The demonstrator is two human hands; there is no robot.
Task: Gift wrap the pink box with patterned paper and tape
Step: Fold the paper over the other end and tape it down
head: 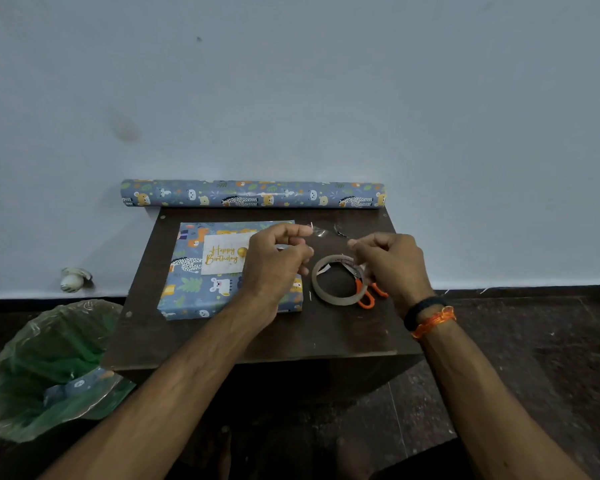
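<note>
head | wrapped box (201, 271) card: "Happy Birthday" | both hands pinch clear tape strip (321, 232)

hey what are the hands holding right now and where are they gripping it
Both hands, left hand and right hand, pinch a clear strip of tape by its ends, stretched above the table.

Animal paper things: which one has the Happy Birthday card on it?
The flat wrapped box under the left hand, not the long paper roll by the wall.
</note>
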